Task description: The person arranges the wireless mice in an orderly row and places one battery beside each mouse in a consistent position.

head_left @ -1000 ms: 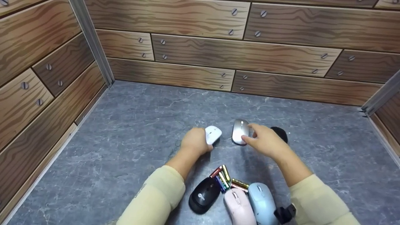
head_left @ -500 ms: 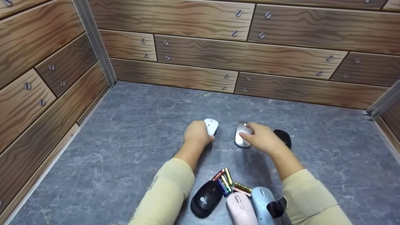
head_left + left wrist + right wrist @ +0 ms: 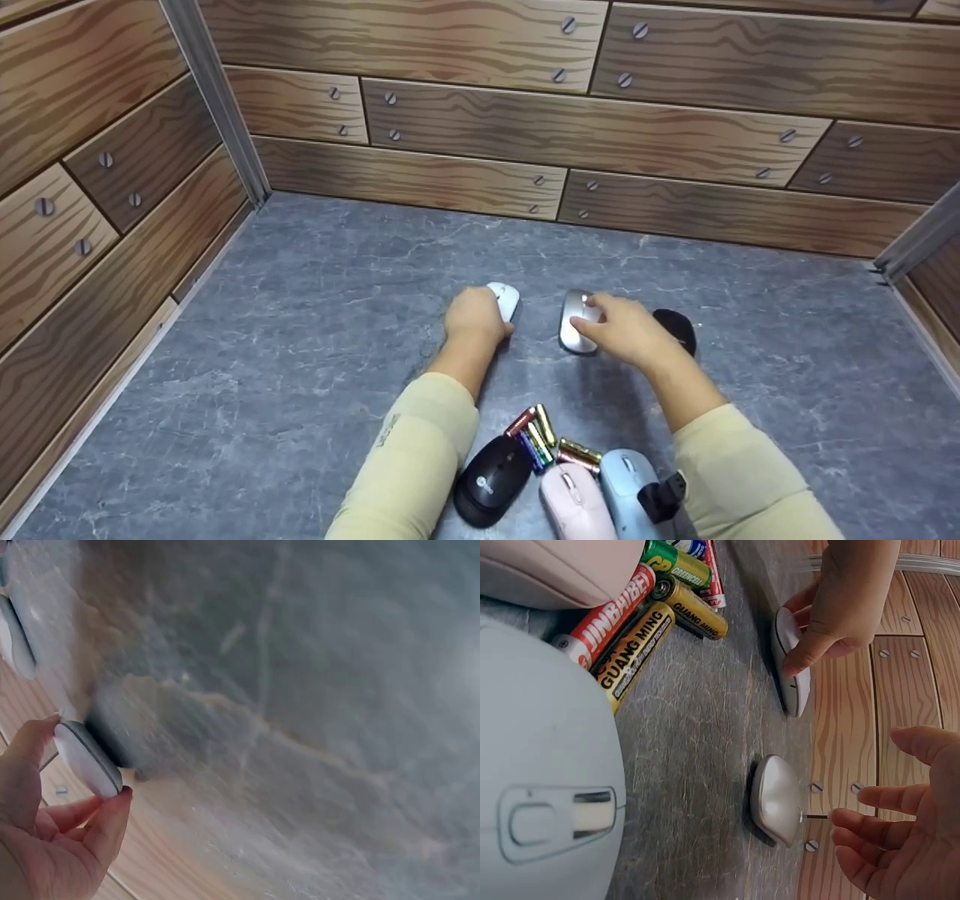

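My left hand (image 3: 474, 316) grips a white computer mouse (image 3: 508, 298) by its sides on the grey marbled surface. In the left wrist view the thumb and fingers pinch that white mouse (image 3: 88, 761) at its edges. To its right lies a silver mouse (image 3: 574, 330), with my right hand (image 3: 626, 330) over its right side. The right wrist view shows the right hand (image 3: 907, 814) with fingers spread and relaxed, apart from the silver mouse (image 3: 778, 799). Part of the white mouse is hidden behind the left hand in the head view.
Nearer to me lie a black mouse (image 3: 491, 480), a pink mouse (image 3: 576, 499), a light blue mouse (image 3: 626, 480) and several batteries (image 3: 536, 442). A black rounded object (image 3: 676, 330) lies beyond the right hand. Wood-patterned walls (image 3: 465, 112) enclose the back and sides.
My left hand has pushed the white mouse slightly farther from me and turned it straighter. My right hand has shifted left over the silver mouse, which stays about where it was.
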Demonstrator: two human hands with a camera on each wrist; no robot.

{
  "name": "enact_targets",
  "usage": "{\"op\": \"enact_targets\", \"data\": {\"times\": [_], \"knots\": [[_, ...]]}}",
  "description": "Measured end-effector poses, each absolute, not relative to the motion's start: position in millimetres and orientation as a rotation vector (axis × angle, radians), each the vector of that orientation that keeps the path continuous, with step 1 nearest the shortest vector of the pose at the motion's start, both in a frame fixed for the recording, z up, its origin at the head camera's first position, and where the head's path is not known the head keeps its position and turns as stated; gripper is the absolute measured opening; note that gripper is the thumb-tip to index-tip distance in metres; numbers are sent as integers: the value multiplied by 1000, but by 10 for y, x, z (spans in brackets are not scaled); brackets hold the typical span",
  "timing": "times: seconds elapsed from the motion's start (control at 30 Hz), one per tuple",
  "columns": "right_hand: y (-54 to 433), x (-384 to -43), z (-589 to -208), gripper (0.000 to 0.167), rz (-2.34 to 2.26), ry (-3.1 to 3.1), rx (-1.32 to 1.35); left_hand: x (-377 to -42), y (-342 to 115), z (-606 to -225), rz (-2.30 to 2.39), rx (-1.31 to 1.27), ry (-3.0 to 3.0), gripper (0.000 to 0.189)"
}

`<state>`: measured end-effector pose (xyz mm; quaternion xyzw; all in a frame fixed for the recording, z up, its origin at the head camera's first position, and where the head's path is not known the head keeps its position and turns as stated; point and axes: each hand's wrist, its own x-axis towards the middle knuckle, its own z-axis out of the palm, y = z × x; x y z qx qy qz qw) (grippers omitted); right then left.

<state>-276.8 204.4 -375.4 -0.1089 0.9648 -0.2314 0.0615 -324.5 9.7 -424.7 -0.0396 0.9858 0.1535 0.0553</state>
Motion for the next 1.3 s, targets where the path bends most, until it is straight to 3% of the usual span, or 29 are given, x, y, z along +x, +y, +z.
{"op": "enact_targets", "data": {"times": [0.3, 1.3], "knots": [[2060, -2776, -3791, 52, -701, 2925, -333, -3255, 138, -4264, 453, -171, 2968, 74], [2179, -2606, -3673, 54, -689, 2878, -268, -3089, -43, -4118, 536, -51, 3053, 55]]}}
